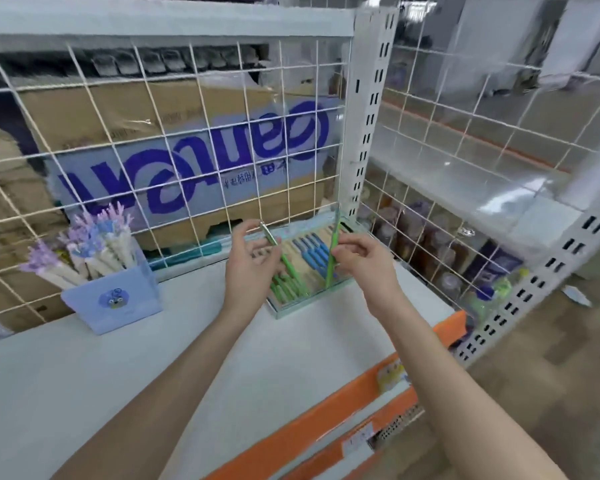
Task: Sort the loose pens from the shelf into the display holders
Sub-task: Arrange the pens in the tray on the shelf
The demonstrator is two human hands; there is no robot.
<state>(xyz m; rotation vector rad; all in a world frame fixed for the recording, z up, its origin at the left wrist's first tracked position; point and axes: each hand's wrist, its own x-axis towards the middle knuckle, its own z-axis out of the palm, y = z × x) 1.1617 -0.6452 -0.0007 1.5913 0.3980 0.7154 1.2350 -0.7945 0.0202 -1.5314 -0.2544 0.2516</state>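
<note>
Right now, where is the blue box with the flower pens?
The blue box stands on the white shelf, left of both hands and the pen tray, against the wire grid.

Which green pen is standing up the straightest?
The green pen in the right hand stands almost straight up, its lower end down at the display tray. The green pen in the left hand leans sideways instead.
</note>
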